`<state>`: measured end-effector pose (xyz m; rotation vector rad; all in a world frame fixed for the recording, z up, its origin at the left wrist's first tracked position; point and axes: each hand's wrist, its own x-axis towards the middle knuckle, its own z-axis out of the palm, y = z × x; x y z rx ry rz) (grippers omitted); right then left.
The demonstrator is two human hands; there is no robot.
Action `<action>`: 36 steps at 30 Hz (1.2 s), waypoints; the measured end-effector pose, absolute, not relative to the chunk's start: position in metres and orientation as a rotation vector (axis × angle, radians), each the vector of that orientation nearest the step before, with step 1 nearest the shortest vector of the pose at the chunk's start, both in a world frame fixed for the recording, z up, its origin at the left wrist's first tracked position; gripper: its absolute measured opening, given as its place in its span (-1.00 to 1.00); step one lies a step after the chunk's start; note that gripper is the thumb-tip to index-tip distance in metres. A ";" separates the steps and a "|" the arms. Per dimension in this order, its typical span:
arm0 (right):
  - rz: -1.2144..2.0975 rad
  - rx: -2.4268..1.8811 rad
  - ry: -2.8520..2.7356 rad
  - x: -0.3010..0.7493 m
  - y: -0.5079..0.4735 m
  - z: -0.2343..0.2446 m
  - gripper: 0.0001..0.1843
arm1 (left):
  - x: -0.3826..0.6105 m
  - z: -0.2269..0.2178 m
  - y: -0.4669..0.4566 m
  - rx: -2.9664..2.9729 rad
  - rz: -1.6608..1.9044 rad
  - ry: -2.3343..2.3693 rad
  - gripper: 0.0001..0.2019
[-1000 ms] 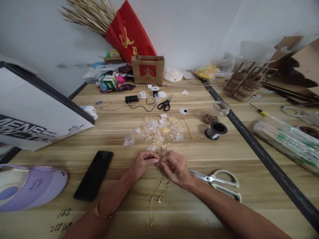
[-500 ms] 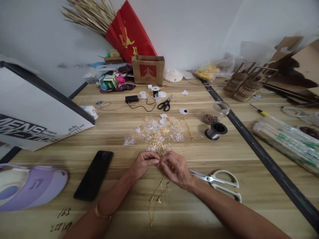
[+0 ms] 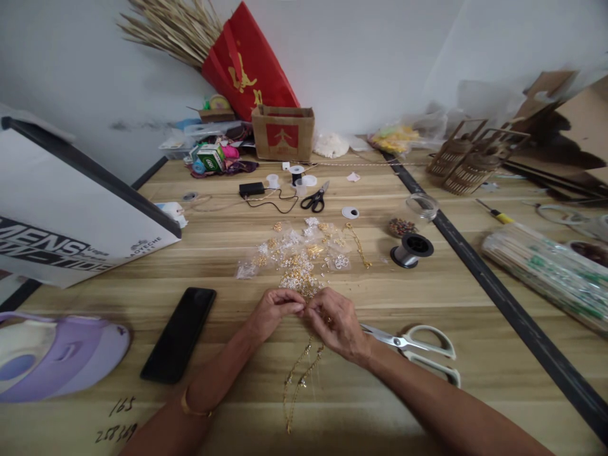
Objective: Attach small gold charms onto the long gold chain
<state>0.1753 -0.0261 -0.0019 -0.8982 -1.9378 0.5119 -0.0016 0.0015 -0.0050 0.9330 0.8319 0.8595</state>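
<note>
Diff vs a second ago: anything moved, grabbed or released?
Nothing visibly moved, grabbed or released. Left hand and right hand stay together, fingertips meeting; what they pinch is too small to tell. Gold chain, phone and white-handled scissors unchanged.

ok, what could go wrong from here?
The loose gold and silver bits lie just beyond the left hand; a slip could scatter them. The gold chain trails near the right hand and might snag. The white-handled scissors point their blades at that hand, so a careless move might nick it.
</note>
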 end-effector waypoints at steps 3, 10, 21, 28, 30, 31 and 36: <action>0.502 -0.900 -1.942 0.175 -0.026 -0.001 -0.93 | -0.002 -0.006 0.001 0.933 0.867 0.823 -0.88; 0.514 -0.897 -1.930 0.175 -0.027 0.000 -0.94 | -0.003 -0.005 0.002 0.953 0.867 0.804 -0.91; 0.524 -0.908 -1.930 0.175 -0.026 -0.001 -0.95 | -0.002 -0.006 0.001 0.943 0.880 0.808 -0.92; 0.519 -0.905 -1.936 0.175 -0.026 -0.001 -0.94 | -0.002 -0.005 0.002 0.955 0.874 0.811 -0.92; 0.523 -0.904 -1.940 0.175 -0.026 -0.001 -0.94 | -0.002 -0.005 0.001 0.959 0.873 0.807 -0.93; 0.525 -0.904 -1.940 0.175 -0.026 -0.001 -0.94 | -0.003 -0.005 0.001 0.965 0.872 0.806 -0.93; 0.517 -0.910 -1.935 0.175 -0.026 0.000 -0.94 | -0.003 -0.006 0.001 0.977 0.871 0.808 -0.94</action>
